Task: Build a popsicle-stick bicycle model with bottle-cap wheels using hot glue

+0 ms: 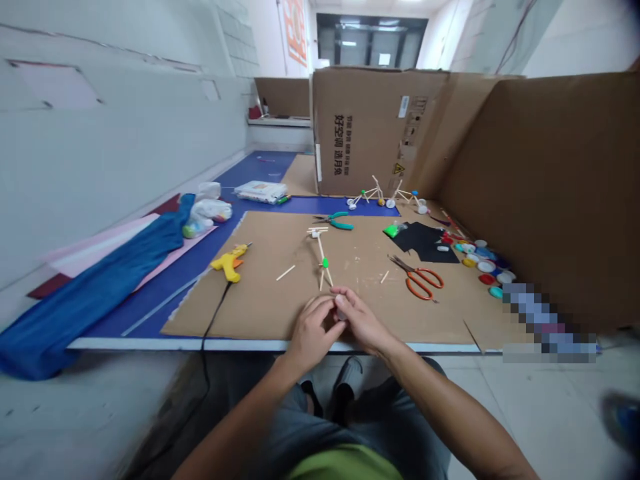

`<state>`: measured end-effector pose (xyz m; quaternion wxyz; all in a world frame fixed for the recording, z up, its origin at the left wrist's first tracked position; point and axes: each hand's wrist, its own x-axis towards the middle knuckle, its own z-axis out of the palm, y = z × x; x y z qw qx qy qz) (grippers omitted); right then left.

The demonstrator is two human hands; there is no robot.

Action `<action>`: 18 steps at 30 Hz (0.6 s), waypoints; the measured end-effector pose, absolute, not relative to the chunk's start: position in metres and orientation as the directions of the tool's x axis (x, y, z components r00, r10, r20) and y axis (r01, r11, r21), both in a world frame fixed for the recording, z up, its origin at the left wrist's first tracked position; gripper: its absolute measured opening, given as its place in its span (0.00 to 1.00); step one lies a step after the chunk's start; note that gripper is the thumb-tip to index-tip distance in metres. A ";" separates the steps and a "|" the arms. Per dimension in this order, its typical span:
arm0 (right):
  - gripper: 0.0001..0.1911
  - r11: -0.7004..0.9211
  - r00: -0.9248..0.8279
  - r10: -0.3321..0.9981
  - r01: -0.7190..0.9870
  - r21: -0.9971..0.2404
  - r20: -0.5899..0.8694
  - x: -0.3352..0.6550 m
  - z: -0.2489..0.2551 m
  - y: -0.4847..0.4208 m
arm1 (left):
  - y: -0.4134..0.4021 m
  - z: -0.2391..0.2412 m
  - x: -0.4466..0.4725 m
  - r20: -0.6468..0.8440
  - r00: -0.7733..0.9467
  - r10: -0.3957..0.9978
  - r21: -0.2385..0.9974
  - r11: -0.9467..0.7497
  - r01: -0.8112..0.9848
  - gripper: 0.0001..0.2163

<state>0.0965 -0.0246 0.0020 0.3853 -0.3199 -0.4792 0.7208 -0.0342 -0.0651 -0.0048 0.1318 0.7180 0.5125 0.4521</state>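
Close to the table's front edge, my left hand [311,331] and my right hand [363,325] meet, fingers closed on a small whitish round piece [342,315] that looks like a bottle cap. Fingers cover most of it. Just beyond lies a stick model [321,248] of thin wooden sticks with a green joint [325,263] and a white piece at its far end. Loose sticks [285,273] rest on either side of it. Orange-handled scissors [419,279] lie to the right, and a yellow glue gun [231,263] to the left.
Teal pliers [336,220] lie beyond the model on the cardboard sheet [260,307]. Two finished-looking stick models [371,192] stand by a large carton [370,133]. Bottle caps [486,266] and black sheets [425,241] are at right. The glue gun's cord [206,353] hangs over the front edge.
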 end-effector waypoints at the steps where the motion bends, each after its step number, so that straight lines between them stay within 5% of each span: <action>1: 0.33 -0.245 -0.500 0.860 -0.239 -0.940 -0.097 0.091 0.001 -0.026 | -0.067 -0.005 -0.039 0.510 0.067 0.857 0.649 -0.435 0.625 0.07; 5: 0.32 -0.132 -0.556 0.830 -0.114 -0.985 -0.047 0.085 -0.001 -0.030 | -0.070 -0.002 -0.051 0.518 0.099 0.850 0.625 -0.455 0.634 0.09; 8: 0.27 0.210 -0.617 0.785 0.172 -0.963 0.061 0.108 0.009 -0.025 | -0.069 -0.003 -0.061 0.522 0.109 0.846 0.593 -0.452 0.667 0.11; 10: 0.24 0.386 -0.500 0.858 0.477 -0.790 0.118 0.139 0.022 -0.010 | -0.067 -0.006 -0.071 0.499 0.112 0.859 0.551 -0.414 0.725 0.10; 13: 0.19 0.262 -0.193 0.960 0.872 -0.413 0.202 0.200 0.038 0.025 | -0.063 -0.011 -0.089 0.423 0.138 0.895 0.453 -0.341 0.823 0.08; 16: 0.20 0.097 -0.091 0.990 0.994 -0.052 0.110 0.248 0.039 0.059 | -0.060 -0.013 -0.101 0.338 0.148 0.930 0.406 -0.286 0.868 0.08; 18: 0.19 0.119 -0.120 0.992 0.992 0.036 0.028 0.265 0.034 0.071 | -0.059 -0.012 -0.103 0.308 0.140 0.941 0.414 -0.265 0.871 0.08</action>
